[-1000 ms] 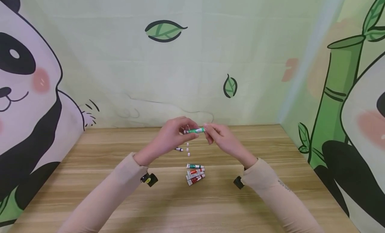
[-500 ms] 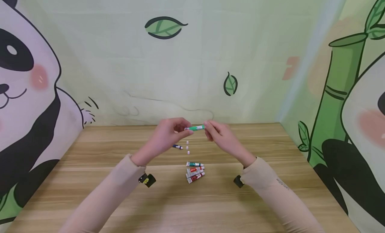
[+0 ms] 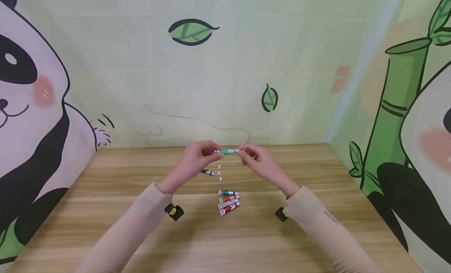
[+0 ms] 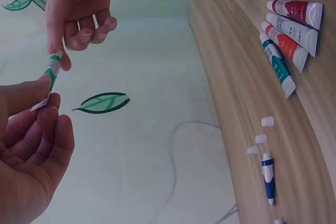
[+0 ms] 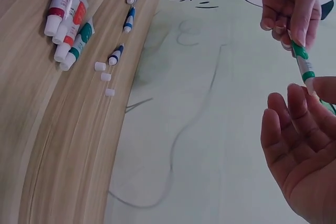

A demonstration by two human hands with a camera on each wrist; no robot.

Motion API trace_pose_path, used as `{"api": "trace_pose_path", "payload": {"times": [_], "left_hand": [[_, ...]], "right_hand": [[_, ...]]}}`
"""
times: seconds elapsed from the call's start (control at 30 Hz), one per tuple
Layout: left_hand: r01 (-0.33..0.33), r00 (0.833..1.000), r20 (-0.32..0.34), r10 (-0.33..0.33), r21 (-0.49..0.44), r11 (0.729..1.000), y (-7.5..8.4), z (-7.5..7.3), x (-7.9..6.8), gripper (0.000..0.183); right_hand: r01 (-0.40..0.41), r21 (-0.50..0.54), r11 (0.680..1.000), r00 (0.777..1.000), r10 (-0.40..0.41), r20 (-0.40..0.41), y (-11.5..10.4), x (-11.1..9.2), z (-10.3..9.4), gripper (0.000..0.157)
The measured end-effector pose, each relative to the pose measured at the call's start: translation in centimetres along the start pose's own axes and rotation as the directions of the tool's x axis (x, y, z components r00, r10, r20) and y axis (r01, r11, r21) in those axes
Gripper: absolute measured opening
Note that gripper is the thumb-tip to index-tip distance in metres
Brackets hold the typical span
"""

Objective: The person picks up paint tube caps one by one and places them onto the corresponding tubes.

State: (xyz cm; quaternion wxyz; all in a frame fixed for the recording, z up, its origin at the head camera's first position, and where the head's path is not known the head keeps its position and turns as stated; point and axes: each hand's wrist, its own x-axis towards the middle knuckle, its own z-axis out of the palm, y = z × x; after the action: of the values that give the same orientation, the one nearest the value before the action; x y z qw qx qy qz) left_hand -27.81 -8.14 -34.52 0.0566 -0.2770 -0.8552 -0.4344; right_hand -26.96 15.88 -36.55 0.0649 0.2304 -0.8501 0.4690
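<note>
Both hands hold a small green paint tube point(image 3: 227, 151) level above the far part of the table. The left hand point(image 3: 195, 155) pinches its flat end between thumb and fingers. At the other end, the thumb and index finger of the right hand point(image 3: 262, 163) pinch the white cap point(image 5: 310, 84); the other right fingers are loosely bent. Below the hands lie several loose white caps point(image 3: 220, 179) and a navy blue paint tube point(image 3: 208, 172). In the right wrist view, more blue tubes show, one a brighter blue tube point(image 5: 129, 20).
Nearer the body, capped paint tubes lie side by side: a dark green tube point(image 3: 228, 192), an orange-red tube point(image 3: 229, 199), a pale tube point(image 3: 227, 203) and a dark red tube point(image 3: 230, 208). Behind the wooden table point(image 3: 218, 241) hangs a printed cloth point(image 3: 225, 81).
The left hand has shifted slightly left, showing more of the green tube. The right fingers have changed their hold at the cap end. The tubes and caps on the table stay put.
</note>
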Motion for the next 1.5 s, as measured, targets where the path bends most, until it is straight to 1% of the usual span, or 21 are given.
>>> {"api": "trace_pose_path", "payload": {"times": [0.17, 0.27, 0.4, 0.47, 0.53, 0.6, 0.8, 0.93, 1.03, 1.17, 1.37, 1.47, 1.5], "left_hand": [[0.063, 0.998, 0.001, -0.064, -0.062, 0.996, -1.1, 0.1, 0.5, 0.020], [0.116, 0.993, -0.002, -0.117, -0.116, 0.986, -1.8, 0.4, 0.8, 0.021], [0.198, 0.980, 0.027, -0.197, -0.204, 0.959, -3.0, 0.8, 0.9, 0.023], [0.225, 0.974, 0.045, -0.221, -0.245, 0.943, -3.6, 1.1, 1.0, 0.024], [0.240, 0.971, 0.056, -0.234, -0.282, 0.929, -4.2, 1.5, 0.9, 0.025], [0.247, 0.969, 0.056, -0.242, -0.298, 0.922, -4.9, 1.9, 0.9, 0.025], [0.257, 0.966, 0.043, -0.257, -0.310, 0.915, -6.6, 3.1, 0.8, 0.018], [0.289, 0.956, 0.042, -0.290, -0.311, 0.905, -7.4, 3.7, 0.9, 0.014], [0.309, 0.950, 0.048, -0.310, -0.307, 0.900, -8.1, 4.2, 0.9, 0.012], [0.330, 0.943, 0.062, -0.327, -0.298, 0.895, -8.9, 4.9, 0.9, 0.012], [0.344, 0.939, 0.083, -0.333, -0.241, 0.908, -9.6, 5.8, 0.4, 0.012], [0.365, 0.931, 0.100, -0.352, -0.197, 0.910, -9.8, 6.1, -0.1, 0.013], [0.369, 0.929, 0.103, -0.355, -0.186, 0.911, -9.9, 6.2, -0.2, 0.013]], "right_hand": [[-0.019, -0.006, 1.000, 1.000, 0.019, 0.002, 0.4, 0.2, -0.1, 0.024], [-0.040, 0.003, 0.999, 0.999, 0.040, -0.001, 0.8, 0.4, 0.0, 0.024], [-0.070, 0.029, 0.997, 0.998, 0.069, 0.004, 1.7, 0.8, 0.5, 0.025], [-0.089, 0.042, 0.995, 0.996, 0.089, 0.007, 2.1, 0.9, 0.8, 0.025], [-0.108, 0.051, 0.993, 0.994, 0.108, 0.010, 2.7, 0.9, 1.0, 0.026], [-0.131, 0.064, 0.989, 0.991, 0.130, 0.017, 3.3, 0.9, 1.3, 0.027], [-0.197, 0.082, 0.977, 0.980, 0.196, 0.025, 4.9, 1.0, 2.1, 0.026], [-0.238, 0.091, 0.967, 0.971, 0.237, 0.027, 5.9, 1.1, 2.5, 0.027], [-0.271, 0.096, 0.958, 0.962, 0.268, 0.047, 6.4, 1.1, 2.9, 0.027], [-0.287, 0.081, 0.954, 0.956, 0.280, 0.086, 7.1, 1.1, 3.2, 0.027], [-0.285, 0.030, 0.958, 0.951, 0.278, 0.135, 8.1, 1.0, 3.6, 0.025], [-0.296, -0.009, 0.955, 0.940, 0.293, 0.174, 8.6, 0.9, 3.9, 0.025], [-0.307, -0.023, 0.951, 0.934, 0.306, 0.187, 8.7, 0.8, 3.9, 0.025]]}}
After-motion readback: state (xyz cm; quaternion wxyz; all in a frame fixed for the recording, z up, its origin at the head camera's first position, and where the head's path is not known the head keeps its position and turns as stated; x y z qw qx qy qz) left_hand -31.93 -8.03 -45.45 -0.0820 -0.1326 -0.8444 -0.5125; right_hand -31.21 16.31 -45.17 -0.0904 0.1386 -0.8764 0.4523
